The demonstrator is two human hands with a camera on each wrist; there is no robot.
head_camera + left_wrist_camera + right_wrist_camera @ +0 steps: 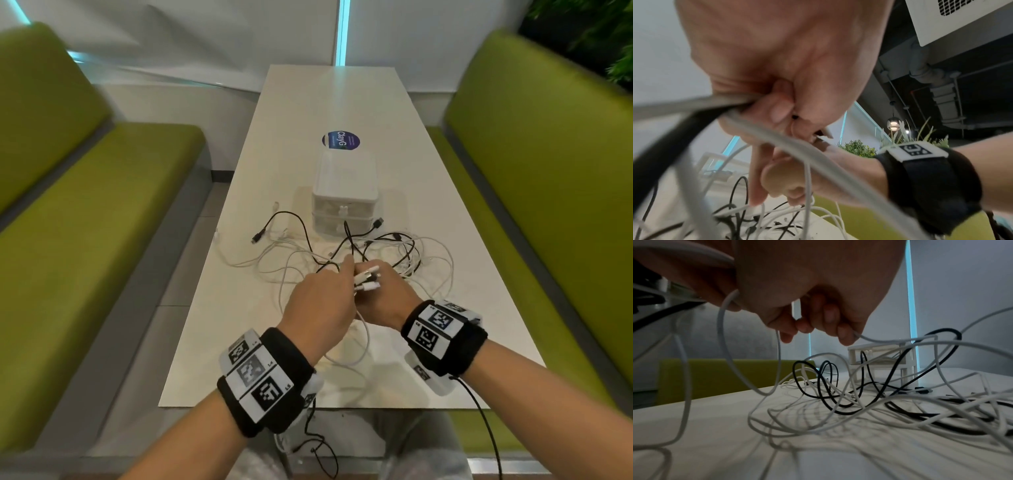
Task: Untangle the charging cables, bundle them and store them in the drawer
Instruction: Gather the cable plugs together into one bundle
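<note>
A tangle of white and black charging cables [346, 246] sprawls over the white table [308, 102] in front of a small white two-drawer box [344, 195]. Both hands meet just above the near side of the tangle. My left hand [337, 277] grips a bunch of white and black cable strands [797, 146], fingers curled tight round them. My right hand [383, 289] holds several white plug ends [367, 279] side by side, and its curled fingers [830, 316] also pinch thin white cables [859, 402]. Both drawers look pushed in.
A round blue sticker [340, 140] lies on the table beyond the box. Green padded benches [85, 222] [548, 171] flank the table on both sides. One white cable loop [356, 356] trails toward the near table edge, under my wrists.
</note>
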